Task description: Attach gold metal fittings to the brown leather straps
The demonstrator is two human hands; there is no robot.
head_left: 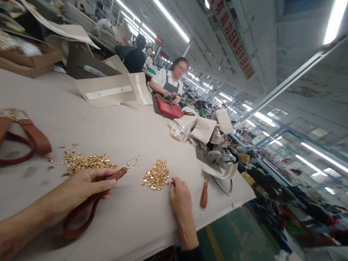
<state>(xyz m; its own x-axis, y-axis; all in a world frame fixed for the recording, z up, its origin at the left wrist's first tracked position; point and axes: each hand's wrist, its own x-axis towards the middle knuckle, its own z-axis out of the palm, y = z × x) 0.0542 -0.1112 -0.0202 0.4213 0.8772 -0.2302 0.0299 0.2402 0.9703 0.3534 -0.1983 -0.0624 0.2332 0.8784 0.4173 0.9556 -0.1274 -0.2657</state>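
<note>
Above the pale, cloth-like desk (125,227), a looped brown leather strap (77,230) is pinched near its gold metal ring (133,163) by the left hand (88,184); its end is best kept steady. Whether anything is gripped by the curled right hand (180,197) cannot be told; the small, shiny gold caps (156,175) beside it are best handled singly, unscattered.

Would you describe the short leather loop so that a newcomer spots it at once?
On the big pale table, look right of the right hand. The brown leather loop lies there, much shorter than the strap in the left hand.
</note>
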